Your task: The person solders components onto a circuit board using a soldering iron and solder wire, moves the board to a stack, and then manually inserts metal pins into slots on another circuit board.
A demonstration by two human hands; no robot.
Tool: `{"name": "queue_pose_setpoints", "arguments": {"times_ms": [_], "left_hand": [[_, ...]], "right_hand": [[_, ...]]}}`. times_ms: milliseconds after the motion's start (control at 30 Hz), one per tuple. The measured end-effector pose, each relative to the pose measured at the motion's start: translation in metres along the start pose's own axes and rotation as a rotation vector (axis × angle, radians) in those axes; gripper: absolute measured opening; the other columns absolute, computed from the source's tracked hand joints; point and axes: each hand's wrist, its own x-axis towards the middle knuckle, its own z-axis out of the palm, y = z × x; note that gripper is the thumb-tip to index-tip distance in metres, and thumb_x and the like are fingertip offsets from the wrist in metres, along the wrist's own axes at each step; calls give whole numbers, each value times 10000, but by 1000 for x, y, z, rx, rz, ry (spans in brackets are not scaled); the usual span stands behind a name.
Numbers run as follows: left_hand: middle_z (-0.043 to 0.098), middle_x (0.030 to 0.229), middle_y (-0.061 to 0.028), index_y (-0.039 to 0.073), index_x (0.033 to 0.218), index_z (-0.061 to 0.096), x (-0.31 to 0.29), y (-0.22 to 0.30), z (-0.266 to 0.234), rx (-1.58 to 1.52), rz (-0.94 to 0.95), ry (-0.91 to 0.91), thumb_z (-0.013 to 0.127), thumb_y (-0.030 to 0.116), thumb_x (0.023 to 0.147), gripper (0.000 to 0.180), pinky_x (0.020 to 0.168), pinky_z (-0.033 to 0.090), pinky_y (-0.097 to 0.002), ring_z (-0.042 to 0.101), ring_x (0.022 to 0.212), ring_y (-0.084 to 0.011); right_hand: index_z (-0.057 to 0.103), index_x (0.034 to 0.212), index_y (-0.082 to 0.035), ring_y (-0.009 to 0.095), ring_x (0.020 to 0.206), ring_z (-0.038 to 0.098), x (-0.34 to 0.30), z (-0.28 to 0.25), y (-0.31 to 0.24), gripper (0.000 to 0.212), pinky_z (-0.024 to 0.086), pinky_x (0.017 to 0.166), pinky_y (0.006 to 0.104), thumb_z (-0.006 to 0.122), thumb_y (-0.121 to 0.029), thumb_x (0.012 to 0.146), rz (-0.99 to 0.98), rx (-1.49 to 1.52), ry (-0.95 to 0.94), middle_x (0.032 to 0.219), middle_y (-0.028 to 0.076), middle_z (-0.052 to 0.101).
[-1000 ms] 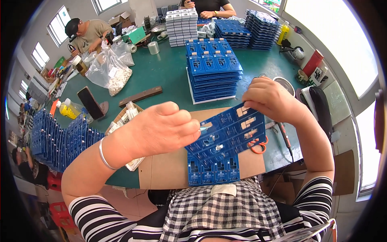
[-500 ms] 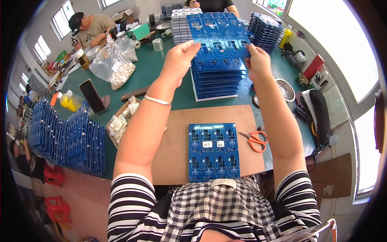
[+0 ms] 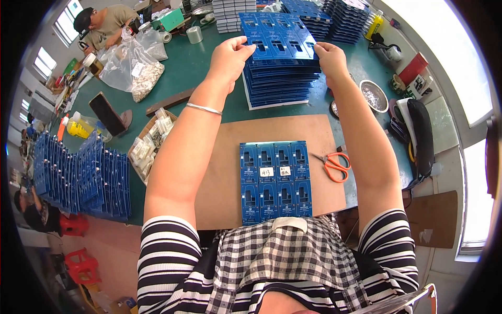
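Both arms reach forward to a blue circuit board panel (image 3: 277, 35) at the top of a tall stack of circuit boards (image 3: 282, 83). My left hand (image 3: 230, 60) pinches the panel's left edge between thumb and fingers. At the opposite edge, my right hand (image 3: 330, 60) grips the panel in the same way. It lies nearly level with the stack top; whether it touches cannot be made out. Close to my body, another circuit board panel (image 3: 275, 180) with two white labels rests on a brown board (image 3: 219, 152). Orange-handled snips (image 3: 334, 166) lie to its right.
On the left stand a row of upright blue boards (image 3: 78, 172), a box of small parts (image 3: 151, 144) and a phone (image 3: 109, 114). A metal bowl (image 3: 373, 97) sits at right. Further back are a bag of parts (image 3: 137, 73) and a person (image 3: 107, 26) at work.
Both hands have lowered the panel toward the stack top. My view has tilted, so the table things appear higher in the picture.
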Motion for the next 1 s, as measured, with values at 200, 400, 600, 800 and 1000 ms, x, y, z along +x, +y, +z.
{"name": "queue_pose_setpoints", "arguments": {"times_ms": [200, 400, 600, 800, 1000], "left_hand": [[578, 886, 12, -37, 1318, 554, -3, -12, 0, 41, 7, 13, 696, 178, 882, 506, 730, 459, -240, 511, 770, -80], [579, 877, 13, -42, 1316, 554, -3, -17, 1, 13, 2, 17, 685, 178, 888, 499, 735, 456, -236, 511, 780, -79], [578, 879, 19, -47, 1321, 548, 3, -19, 4, -40, -5, 3, 676, 186, 895, 502, 752, 455, -239, 516, 798, -80], [603, 884, -1, -37, 1322, 552, -10, -15, -15, -16, -3, 81, 669, 200, 901, 497, 739, 466, -245, 526, 778, -83], [658, 909, -34, 47, 1218, 651, -60, -6, -77, 194, 408, 229, 677, 215, 893, 367, 628, 473, -264, 562, 712, -88]], "right_hand": [[700, 1113, 10, 141, 742, 601, -2, -2, 6, 290, 487, 691, 291, 629, -174, 901, -7, -28, -19, 873, 78, 695], [696, 1129, 6, 171, 840, 649, -4, -5, 4, 300, 504, 777, 304, 617, -179, 908, 12, -8, -46, 968, 110, 716], [685, 1149, 12, 169, 873, 647, -4, -10, -4, 325, 499, 795, 302, 610, -202, 917, 32, -37, -52, 1003, 113, 709], [678, 1151, 20, 198, 921, 650, -2, -11, 6, 361, 489, 838, 314, 630, -237, 903, -244, -64, 17, 992, 133, 718], [687, 1145, -60, 167, 980, 574, -61, -22, -14, 235, 459, 866, 328, 596, -142, 945, -634, -279, -106, 1188, 76, 585]]}}
